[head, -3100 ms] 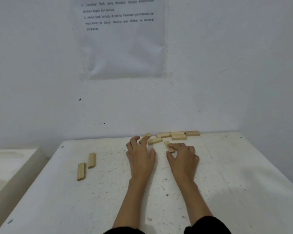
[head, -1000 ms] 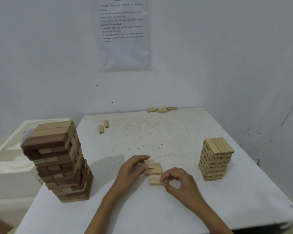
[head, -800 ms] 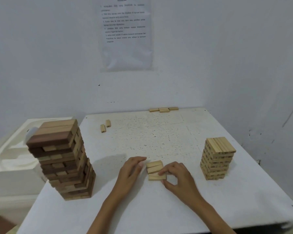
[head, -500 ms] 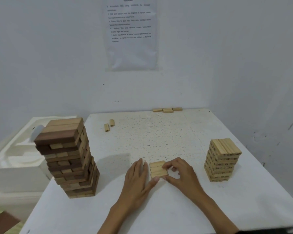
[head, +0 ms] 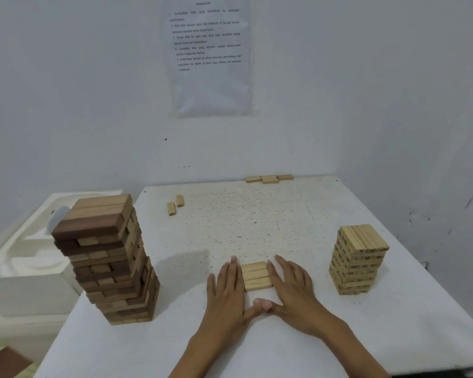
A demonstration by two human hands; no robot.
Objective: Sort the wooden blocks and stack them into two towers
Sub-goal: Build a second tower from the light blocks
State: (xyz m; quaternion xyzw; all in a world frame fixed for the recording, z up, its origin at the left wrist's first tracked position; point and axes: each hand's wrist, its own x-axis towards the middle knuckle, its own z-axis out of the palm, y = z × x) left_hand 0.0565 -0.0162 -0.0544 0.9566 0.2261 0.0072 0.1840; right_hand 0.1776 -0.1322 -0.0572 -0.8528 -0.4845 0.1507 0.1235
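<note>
Three light wooden blocks lie side by side as one flat layer on the white table, near its front. My left hand presses flat against the layer's left side and my right hand against its right side, fingers straight, thumbs meeting in front. A tall tower of dark and mixed brown blocks stands at the left. A shorter tower of light blocks stands at the right. Two loose light blocks lie at the back left, and a few more loose blocks by the wall.
A white moulded foam tray sits left of the table, behind the dark tower. White walls close the back and right side, with a printed sheet on the back wall. The table's front edge runs close below my forearms.
My hands brought three light blocks from the far edge to the table's front and lined them up. Since half a second ago both hands flattened and squeezed the layer square from its two sides.
</note>
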